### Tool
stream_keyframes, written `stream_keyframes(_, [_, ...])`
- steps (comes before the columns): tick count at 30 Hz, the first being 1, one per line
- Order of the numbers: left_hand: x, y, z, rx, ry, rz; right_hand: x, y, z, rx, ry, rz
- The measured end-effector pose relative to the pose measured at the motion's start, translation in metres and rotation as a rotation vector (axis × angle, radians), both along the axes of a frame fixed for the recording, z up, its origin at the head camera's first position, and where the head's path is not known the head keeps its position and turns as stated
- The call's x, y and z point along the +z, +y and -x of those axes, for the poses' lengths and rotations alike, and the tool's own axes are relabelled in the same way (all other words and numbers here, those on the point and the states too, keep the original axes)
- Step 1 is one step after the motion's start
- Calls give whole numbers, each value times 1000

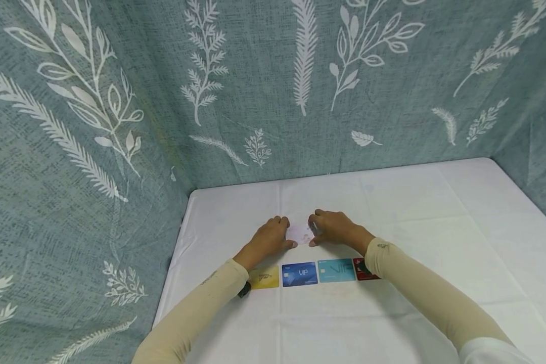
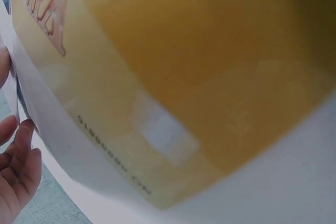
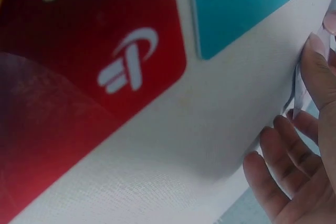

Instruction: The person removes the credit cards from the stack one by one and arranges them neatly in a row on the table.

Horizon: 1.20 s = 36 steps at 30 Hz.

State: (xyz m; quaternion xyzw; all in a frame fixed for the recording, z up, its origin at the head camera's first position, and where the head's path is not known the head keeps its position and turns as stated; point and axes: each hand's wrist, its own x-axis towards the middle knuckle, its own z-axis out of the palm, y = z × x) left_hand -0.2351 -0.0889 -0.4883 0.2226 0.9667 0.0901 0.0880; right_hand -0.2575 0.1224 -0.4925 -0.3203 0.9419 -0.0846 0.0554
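Note:
A pale pinkish-white card (image 1: 299, 234) lies between both hands near the middle of the table. My left hand (image 1: 269, 238) grips its left edge, thumb toward the near corner and fingers toward the far one. At the opposite edge, my right hand (image 1: 335, 228) pinches the card between thumb and curled fingers. The right wrist view shows the thumb (image 3: 317, 72) against the card's thin edge. Nearer the body runs a row of cards: yellow (image 1: 265, 278), blue "VIP" (image 1: 299, 274), teal "VIP" (image 1: 336, 270) and red (image 1: 362, 269), partly covered by the right sleeve.
A white cloth (image 1: 318, 323) covers the table. Patterned green-blue curtains (image 1: 264, 91) hang behind it and along its sides. The left forearm passes over the yellow card's left end, with a small black object (image 1: 244, 289) under that sleeve.

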Motion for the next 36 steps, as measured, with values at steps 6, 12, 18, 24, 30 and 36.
stream_keyframes(6, [0, 0, -1, -22, 32, -5, 0, 2, -1, 43, 21, 29])
stream_keyframes(12, [1, -1, -3, -50, 72, -15, -1, 2, -3, 55, 34, 44])
stream_keyframes(18, [3, 0, -6, -88, 110, -5, -1, 4, -5, 47, 32, 55])
stream_keyframes(24, [3, -1, -8, -120, 126, -25, -1, 6, -7, 27, 30, 98])
stream_keyframes(30, [1, -1, -9, -146, 162, -13, 0, 7, -7, -3, -14, 88])
stream_keyframes(36, [1, 1, -10, -140, 186, 6, 0, 8, -8, 2, -2, 72])
